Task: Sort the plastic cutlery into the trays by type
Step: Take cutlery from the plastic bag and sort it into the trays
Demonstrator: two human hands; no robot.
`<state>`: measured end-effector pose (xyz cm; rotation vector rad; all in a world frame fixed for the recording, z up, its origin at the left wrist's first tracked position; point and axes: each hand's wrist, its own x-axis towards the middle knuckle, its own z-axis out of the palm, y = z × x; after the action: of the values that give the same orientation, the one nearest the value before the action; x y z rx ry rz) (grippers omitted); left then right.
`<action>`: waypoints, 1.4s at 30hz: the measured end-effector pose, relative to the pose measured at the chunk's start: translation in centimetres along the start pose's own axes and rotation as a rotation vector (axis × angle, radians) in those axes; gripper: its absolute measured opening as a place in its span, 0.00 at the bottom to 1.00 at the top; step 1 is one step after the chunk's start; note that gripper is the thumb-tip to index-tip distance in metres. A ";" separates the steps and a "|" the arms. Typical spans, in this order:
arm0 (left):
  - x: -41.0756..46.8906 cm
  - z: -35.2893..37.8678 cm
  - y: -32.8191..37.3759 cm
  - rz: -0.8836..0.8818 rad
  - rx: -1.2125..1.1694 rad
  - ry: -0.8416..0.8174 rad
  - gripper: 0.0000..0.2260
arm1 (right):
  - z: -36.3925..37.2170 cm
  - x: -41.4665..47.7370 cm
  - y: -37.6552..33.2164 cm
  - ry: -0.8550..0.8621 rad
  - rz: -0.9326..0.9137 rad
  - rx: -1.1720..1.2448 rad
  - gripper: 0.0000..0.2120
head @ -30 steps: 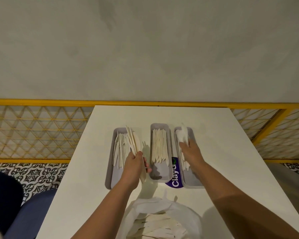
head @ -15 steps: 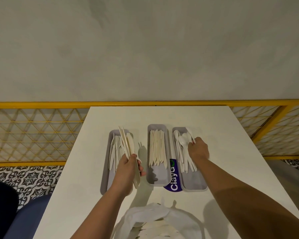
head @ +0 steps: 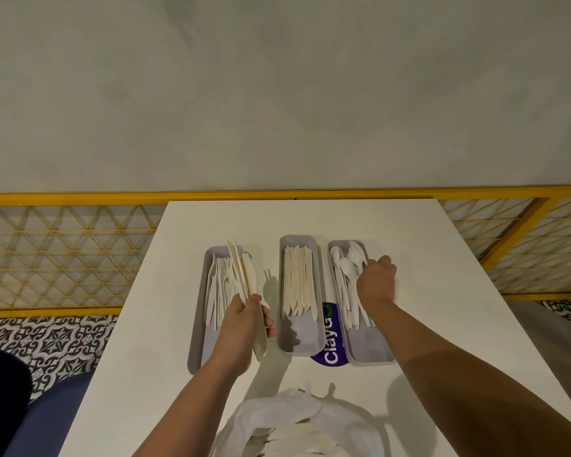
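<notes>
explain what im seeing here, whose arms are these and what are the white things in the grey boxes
No machine here: a person wears a camera on the head, so this one picture looks forward and down at their own arms. On the white table stand three grey trays: the left tray holds forks, the middle tray knives, the right tray spoons. The left hand grips a bundle of cutlery above the left tray. The right hand reaches among the spoons; whether it holds one is hidden. A white plastic bag with more cutlery lies nearest the person.
</notes>
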<state>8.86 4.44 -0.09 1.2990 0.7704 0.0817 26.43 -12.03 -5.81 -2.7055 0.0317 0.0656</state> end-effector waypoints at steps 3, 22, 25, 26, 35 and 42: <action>0.0 0.0 0.1 0.003 -0.004 -0.001 0.10 | 0.1 -0.4 0.2 0.028 -0.007 -0.010 0.16; -0.4 0.6 0.6 -0.022 -0.192 -0.176 0.07 | -1.2 -4.9 -5.1 -0.081 -0.340 0.334 0.10; -0.6 0.7 0.4 0.003 -0.191 -0.189 0.08 | -2.4 -8.1 -7.5 -0.372 -0.321 0.624 0.12; -0.7 0.7 0.3 0.008 -0.200 -0.194 0.08 | -2.6 -8.9 -8.0 -0.439 -0.301 0.648 0.14; -0.5 0.0 -0.6 -0.009 -0.193 -0.154 0.08 | -2.6 -11.4 -9.2 -0.667 -0.006 0.852 0.14; -0.2 -0.4 -0.7 -0.003 -0.194 -0.161 0.11 | -2.7 -11.8 -9.7 -0.753 0.083 0.971 0.15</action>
<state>8.25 4.47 -0.63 1.1051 0.6112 0.0472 15.09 -4.23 1.35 -1.5836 -0.0415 0.8430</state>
